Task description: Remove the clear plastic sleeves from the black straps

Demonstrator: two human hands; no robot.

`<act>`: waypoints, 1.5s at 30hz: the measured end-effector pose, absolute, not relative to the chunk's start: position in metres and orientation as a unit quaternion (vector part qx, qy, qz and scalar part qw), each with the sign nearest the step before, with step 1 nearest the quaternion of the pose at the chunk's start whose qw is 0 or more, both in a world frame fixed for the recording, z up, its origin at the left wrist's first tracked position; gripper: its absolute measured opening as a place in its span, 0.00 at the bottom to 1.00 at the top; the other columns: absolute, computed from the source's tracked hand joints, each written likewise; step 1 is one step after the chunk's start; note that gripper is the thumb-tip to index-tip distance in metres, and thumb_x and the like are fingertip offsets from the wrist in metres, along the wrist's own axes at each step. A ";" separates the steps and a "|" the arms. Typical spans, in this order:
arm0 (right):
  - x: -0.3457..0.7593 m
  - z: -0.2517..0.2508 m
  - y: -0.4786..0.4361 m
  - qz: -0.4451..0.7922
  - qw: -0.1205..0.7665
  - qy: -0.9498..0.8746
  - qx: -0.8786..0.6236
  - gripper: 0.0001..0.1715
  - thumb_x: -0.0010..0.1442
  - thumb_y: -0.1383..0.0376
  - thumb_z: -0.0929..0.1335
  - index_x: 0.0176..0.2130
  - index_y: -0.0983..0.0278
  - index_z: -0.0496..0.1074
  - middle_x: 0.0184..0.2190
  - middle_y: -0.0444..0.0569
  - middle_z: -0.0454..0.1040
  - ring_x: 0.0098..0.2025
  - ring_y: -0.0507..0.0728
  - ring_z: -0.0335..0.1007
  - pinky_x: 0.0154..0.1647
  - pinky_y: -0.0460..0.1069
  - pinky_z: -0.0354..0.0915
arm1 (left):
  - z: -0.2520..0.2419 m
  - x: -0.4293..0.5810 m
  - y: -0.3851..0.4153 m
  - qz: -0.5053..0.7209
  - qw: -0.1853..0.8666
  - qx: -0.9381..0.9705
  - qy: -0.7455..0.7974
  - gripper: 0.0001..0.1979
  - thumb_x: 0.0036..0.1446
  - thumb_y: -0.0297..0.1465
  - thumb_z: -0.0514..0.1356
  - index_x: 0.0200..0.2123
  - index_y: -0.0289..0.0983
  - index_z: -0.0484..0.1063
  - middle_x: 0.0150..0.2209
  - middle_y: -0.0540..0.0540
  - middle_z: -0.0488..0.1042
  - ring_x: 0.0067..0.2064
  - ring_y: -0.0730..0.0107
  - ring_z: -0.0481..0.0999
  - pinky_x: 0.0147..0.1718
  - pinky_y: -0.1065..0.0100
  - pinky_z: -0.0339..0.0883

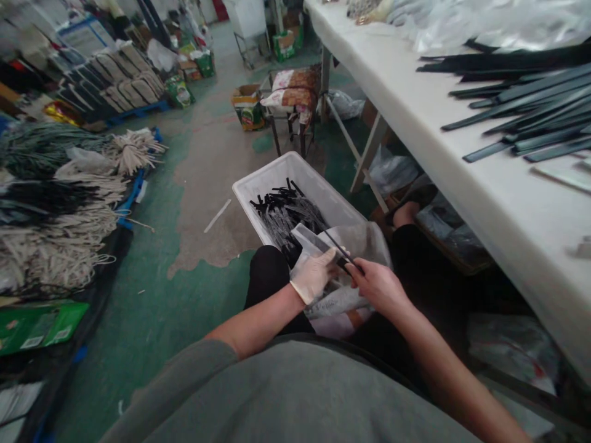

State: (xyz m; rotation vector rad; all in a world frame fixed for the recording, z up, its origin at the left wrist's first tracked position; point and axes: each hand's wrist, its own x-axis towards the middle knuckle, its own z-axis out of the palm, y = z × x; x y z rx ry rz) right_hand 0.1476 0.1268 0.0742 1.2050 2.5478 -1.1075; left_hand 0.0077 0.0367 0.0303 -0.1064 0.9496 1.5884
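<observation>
My left hand (pixel 314 275), in a thin white glove, is closed on the edge of a clear plastic bag (pixel 344 243) that lies over my lap. My bare right hand (pixel 377 284) pinches a thin black strip (pixel 340 249) and holds it at the bag's mouth, its upper end pointing away to the left. Both hands meet just above my knees. Right behind them stands a white plastic bin (pixel 258 181) with several black strips (pixel 284 212) heaped inside.
A long white table (pixel 415 117) runs along the right with several long dark strips (pixel 526 104) and clear bags on it. Bundles of white and dark cord (pixel 60 203) are piled on the left. A stool (pixel 293 92) and boxes stand beyond on the green floor.
</observation>
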 end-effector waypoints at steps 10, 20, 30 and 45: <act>0.152 0.082 0.128 -0.382 0.100 0.841 0.370 0.25 0.64 0.50 0.57 0.24 0.60 0.66 0.15 0.44 0.69 0.18 0.53 0.66 0.22 0.47 0.57 | 0.006 0.004 0.037 0.700 0.612 -0.066 0.363 0.11 0.60 0.36 0.61 0.38 0.33 0.76 0.39 0.40 0.79 0.35 0.69 0.78 0.35 0.69 0.69; 0.138 0.093 0.129 -0.342 0.072 0.867 0.354 0.25 0.64 0.50 0.58 0.23 0.59 0.67 0.14 0.45 0.69 0.18 0.54 0.66 0.21 0.47 0.56 | 0.027 0.002 0.043 0.746 0.574 -0.061 0.331 0.11 0.59 0.35 0.62 0.35 0.32 0.76 0.37 0.41 0.79 0.35 0.67 0.78 0.37 0.68 0.69; 0.144 0.081 0.126 -0.331 0.114 0.862 0.368 0.24 0.64 0.51 0.57 0.24 0.59 0.66 0.16 0.45 0.71 0.19 0.55 0.68 0.22 0.48 0.57 | 0.013 0.002 0.046 0.743 0.564 -0.100 0.347 0.08 0.59 0.33 0.61 0.35 0.33 0.76 0.38 0.41 0.78 0.38 0.67 0.77 0.39 0.68 0.68; 0.139 0.083 0.118 -0.288 0.074 0.867 0.400 0.14 0.63 0.58 0.62 0.35 0.59 0.74 0.21 0.46 0.75 0.22 0.56 0.70 0.25 0.48 0.57 | 0.009 0.033 0.047 0.709 0.632 -0.063 0.306 0.07 0.59 0.29 0.58 0.37 0.33 0.76 0.34 0.43 0.78 0.32 0.69 0.76 0.37 0.68 0.69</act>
